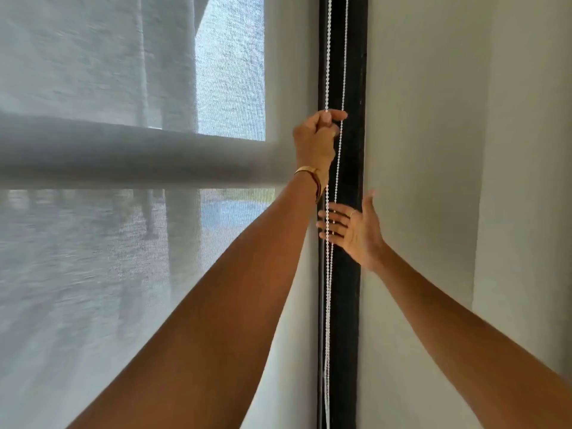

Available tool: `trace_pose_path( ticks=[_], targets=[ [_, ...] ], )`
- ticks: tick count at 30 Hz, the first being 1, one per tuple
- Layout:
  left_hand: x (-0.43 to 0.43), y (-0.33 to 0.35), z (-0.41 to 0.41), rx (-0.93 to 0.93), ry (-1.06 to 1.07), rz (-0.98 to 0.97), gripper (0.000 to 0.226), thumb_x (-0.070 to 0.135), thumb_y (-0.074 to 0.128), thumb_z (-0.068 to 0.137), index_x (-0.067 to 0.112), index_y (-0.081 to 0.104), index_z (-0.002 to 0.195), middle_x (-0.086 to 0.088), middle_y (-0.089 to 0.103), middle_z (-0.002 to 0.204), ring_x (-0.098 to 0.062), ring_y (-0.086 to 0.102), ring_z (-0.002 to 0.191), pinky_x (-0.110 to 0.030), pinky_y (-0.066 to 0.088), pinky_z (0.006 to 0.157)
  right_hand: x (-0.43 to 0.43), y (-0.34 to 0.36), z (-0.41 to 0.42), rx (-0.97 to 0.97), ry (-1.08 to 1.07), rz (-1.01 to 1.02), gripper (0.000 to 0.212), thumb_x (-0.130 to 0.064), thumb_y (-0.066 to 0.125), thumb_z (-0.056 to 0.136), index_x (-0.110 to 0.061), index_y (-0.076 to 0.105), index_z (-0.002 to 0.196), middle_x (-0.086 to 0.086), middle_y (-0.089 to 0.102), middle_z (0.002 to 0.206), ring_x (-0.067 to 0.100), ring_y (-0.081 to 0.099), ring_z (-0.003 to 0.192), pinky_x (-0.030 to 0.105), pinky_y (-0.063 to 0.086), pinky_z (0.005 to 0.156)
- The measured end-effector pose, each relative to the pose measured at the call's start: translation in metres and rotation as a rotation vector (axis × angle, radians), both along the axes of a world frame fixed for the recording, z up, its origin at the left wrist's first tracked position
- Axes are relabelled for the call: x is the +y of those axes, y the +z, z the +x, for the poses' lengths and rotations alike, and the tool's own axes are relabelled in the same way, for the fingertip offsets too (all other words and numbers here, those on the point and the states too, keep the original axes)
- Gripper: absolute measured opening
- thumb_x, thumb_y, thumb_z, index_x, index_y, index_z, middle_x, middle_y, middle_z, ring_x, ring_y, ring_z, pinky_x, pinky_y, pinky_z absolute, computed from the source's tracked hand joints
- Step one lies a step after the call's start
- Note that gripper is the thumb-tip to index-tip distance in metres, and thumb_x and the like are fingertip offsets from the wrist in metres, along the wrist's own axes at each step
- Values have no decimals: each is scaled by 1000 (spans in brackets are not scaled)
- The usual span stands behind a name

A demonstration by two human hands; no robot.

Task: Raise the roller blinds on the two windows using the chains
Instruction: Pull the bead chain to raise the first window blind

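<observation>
1. So the left hand (315, 134) is up at about 12 o'clock of centre, fingers curled tight around the left strand of the white bead chain (328, 274).
2. Right hand (353, 227) sits at its 5 o'clock, fingers spread wide, chain running across the fingertips.
3. Chain hangs along the black frame (343, 305); its top and bottom loop are cut off.
4. Sheer blind (123, 243) at 9 o'clock is blurry, outside hard to make out.

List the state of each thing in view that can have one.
Left hand: closed on the bead chain, raised high.
Right hand: open, fingers spread behind the chain, no grip.
Left blind: lowered, covering the glass.
Right blind: lowered.
</observation>
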State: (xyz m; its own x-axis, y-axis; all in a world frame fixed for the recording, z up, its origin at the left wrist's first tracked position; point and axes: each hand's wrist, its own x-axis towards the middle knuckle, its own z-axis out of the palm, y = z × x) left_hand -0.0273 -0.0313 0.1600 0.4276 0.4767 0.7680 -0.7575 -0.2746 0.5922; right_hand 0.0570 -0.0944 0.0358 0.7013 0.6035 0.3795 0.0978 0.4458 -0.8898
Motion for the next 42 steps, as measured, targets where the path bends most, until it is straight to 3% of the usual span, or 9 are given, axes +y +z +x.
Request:
trace_pose_path(
  ticks=[10,15,18,22,24,27,34,37,42],
  targets=[
    [14,-108,7,166,-152,-4,33,17,38,100,15,65,81,3,48,60,-3,34,40,-16,26,37,2,160,-5,-280,-13,57,58,-49,29,98,-6,55,124,10,68,113,24,66,105,40,52,96],
    [26,-173,12,277,-184,-12,30,19,41,99,13,67,84,1,45,59,-4,32,40,-14,27,38,14,167,-21,-213,-8,110,32,-18,32,101,-8,62,95,3,65,73,13,62,62,26,54,58],
    [40,-201,19,361,-106,58,31,18,40,99,10,67,87,0,46,59,-4,36,39,-12,30,41,30,138,-15,-270,-216,77,38,1,25,92,-17,50,69,-9,45,45,4,36,36,18,30,36],
    [67,-207,21,712,-154,218,34,21,35,101,16,68,94,-1,55,67,-7,43,49,-17,36,47,31,84,-6,-334,-359,81,40,10,23,83,-20,39,62,-4,36,56,5,29,41,20,25,40],
    [82,-198,23,837,-255,243,31,27,37,99,17,67,101,-1,66,87,-15,60,72,-30,50,70,28,62,-2,-338,-414,70,40,12,24,82,-20,39,63,-3,35,59,4,29,44,18,26,41],
    [90,-167,31,777,-370,145,41,39,33,100,14,59,118,-7,64,117,-26,59,111,-48,43,103,27,28,4,-321,-451,56,40,15,27,81,-19,40,64,-2,37,60,7,30,49,20,27,47],
    [56,-68,40,436,-343,116,57,44,27,99,4,42,136,-18,54,134,-32,56,119,-40,47,94,50,-59,6,-294,-475,-45,38,11,36,86,-17,41,62,0,35,58,10,30,50,22,26,47],
    [40,-34,45,341,-311,17,49,41,38,98,6,47,132,-14,63,111,-23,64,89,-31,54,72,55,-93,-1,-240,-467,-119,34,8,37,91,-13,47,66,-1,37,57,3,34,47,13,28,43],
    [29,-31,55,225,-172,-153,29,21,42,99,6,65,109,0,50,66,-8,38,49,-18,34,41,49,-125,3,-259,-538,-189,31,-3,46,94,-13,49,65,0,41,58,10,38,57,18,35,54]
  ],
)
